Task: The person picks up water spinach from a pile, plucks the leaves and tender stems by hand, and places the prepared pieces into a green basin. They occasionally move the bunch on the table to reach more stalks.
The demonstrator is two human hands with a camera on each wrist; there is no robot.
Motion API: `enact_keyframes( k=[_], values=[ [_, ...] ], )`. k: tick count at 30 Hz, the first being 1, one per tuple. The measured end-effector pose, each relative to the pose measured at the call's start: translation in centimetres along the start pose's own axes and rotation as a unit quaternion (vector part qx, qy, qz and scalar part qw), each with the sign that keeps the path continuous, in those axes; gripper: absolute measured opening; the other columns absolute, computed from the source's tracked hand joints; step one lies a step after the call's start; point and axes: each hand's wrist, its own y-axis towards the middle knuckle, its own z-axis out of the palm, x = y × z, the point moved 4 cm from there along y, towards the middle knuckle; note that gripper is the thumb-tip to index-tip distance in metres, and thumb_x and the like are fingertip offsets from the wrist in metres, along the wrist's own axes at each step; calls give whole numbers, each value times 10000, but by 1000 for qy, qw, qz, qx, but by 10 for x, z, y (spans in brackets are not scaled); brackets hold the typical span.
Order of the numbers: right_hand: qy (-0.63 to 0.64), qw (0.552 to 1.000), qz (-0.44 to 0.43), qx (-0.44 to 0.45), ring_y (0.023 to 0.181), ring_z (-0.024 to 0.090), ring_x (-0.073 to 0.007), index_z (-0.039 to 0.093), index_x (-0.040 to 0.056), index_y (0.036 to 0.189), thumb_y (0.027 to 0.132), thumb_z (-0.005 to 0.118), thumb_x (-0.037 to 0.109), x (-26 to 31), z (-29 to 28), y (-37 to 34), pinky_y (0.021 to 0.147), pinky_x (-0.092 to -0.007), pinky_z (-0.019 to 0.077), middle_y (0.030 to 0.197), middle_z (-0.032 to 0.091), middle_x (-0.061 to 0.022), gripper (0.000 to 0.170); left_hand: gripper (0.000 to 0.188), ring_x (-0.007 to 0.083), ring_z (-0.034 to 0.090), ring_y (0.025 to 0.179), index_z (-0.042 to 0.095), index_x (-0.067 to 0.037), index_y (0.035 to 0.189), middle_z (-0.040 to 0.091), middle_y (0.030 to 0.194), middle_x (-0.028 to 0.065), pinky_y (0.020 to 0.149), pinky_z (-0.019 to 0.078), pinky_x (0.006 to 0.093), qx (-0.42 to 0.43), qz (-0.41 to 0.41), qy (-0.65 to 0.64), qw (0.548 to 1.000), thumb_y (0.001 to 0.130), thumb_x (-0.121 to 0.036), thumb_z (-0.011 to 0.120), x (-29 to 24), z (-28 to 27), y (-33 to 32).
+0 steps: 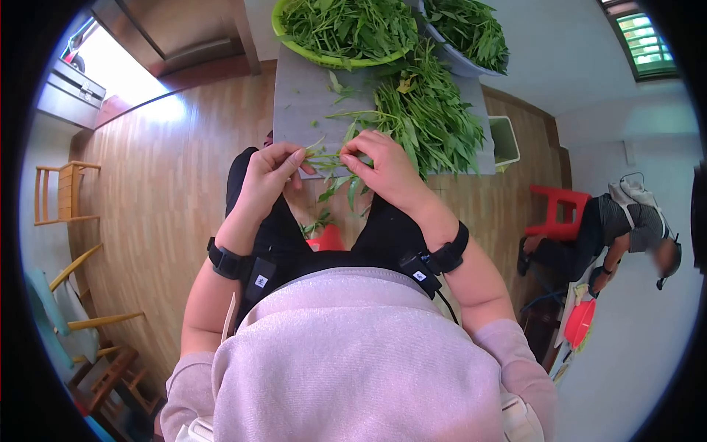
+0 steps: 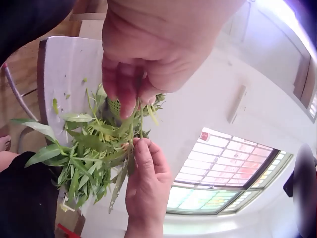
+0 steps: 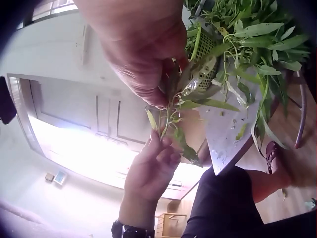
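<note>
A gray table (image 1: 305,103) bears a leafy pile (image 1: 434,125) of cut greens on its right side. At the far end sit a yellow-green basket (image 1: 335,63), left, and a pale basin (image 1: 462,66), right, both heaped with more. Near the table's near edge, the left hand (image 1: 269,173) and right hand (image 1: 390,166), thumbs pressed to fingers, pinch thin green stems (image 1: 324,157) stretched between them.

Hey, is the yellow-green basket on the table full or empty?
Full: leafy greens are heaped across the basket, hiding its bottom.
</note>
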Motion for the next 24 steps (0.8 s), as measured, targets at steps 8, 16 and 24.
enact_keyframes(
  k=[8, 16, 24],
  values=[
    [-6, 999, -27, 27, 815, 537, -259, 607, 35, 893, 835, 588, 181, 3, 8, 4, 752, -351, 412, 812, 556, -84, 158, 193, 67, 505, 532, 606, 17, 916, 613, 696, 47, 514, 408, 193, 6, -20, 7, 1000, 923, -159, 526, 9, 0, 5],
    [-89, 993, -54, 56, 800, 548, -245, 616, 64, 889, 833, 577, 189, 6, 23, 11, 765, -347, 391, 806, 564, -69, 143, 162, 43, 489, 530, 622, 7, 917, 619, 694, 26, 499, 380, 173, 23, -29, 6, 999, 901, -141, 560, 12, 3, 6],
    [185, 972, 109, -92, 724, 579, -178, 608, 36, 844, 870, 539, 138, -34, 8, 13, 709, -320, 445, 767, 588, -38, 126, 177, 70, 514, 523, 598, 17, 925, 623, 718, 57, 499, 407, 193, -7, -32, -19, 999, 910, -151, 546, 24, -7, 8]
  ],
)
